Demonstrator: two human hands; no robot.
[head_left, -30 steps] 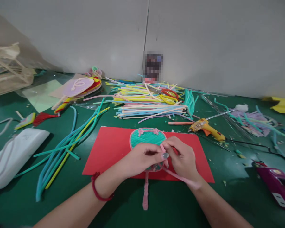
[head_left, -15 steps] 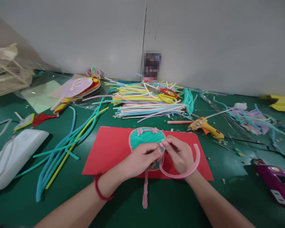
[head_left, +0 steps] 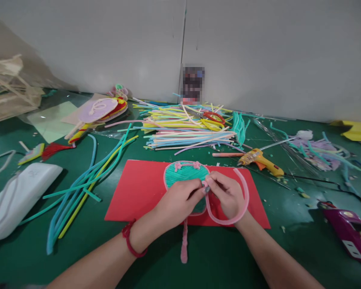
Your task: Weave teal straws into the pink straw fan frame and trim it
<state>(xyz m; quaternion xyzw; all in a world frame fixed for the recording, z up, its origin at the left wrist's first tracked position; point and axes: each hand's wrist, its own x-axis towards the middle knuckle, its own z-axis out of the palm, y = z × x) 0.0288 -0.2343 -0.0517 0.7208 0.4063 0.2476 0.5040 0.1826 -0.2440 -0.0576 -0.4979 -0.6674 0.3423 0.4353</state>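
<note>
Between the fingertips of my left hand (head_left: 182,197) and my right hand (head_left: 227,192) is one end of a pink pipe cleaner (head_left: 246,196). Both hands are closed in a pinch on it. Its long free part loops down beneath my right hand and curls up at the right. Under my hands lies a round fan (head_left: 185,175) with a teal face, a pink rim and two small pink flowers at its top. The fan's pink handle (head_left: 184,245) points toward me. It rests on a red card (head_left: 132,192), its lower part partly covered by my left hand.
Behind the card is a heap of coloured pipe cleaners (head_left: 186,132) with scissors (head_left: 212,119) on top. A yellow glue gun (head_left: 267,163) lies at right, near a purple power strip (head_left: 349,228). Loose teal and blue pipe cleaners (head_left: 78,192) and a white device (head_left: 27,196) are at left.
The pipe cleaner's free end has swung left and up, its loop narrowing around my right wrist. My fingertips have shifted slightly at the pinched end. The fan stays in place.
</note>
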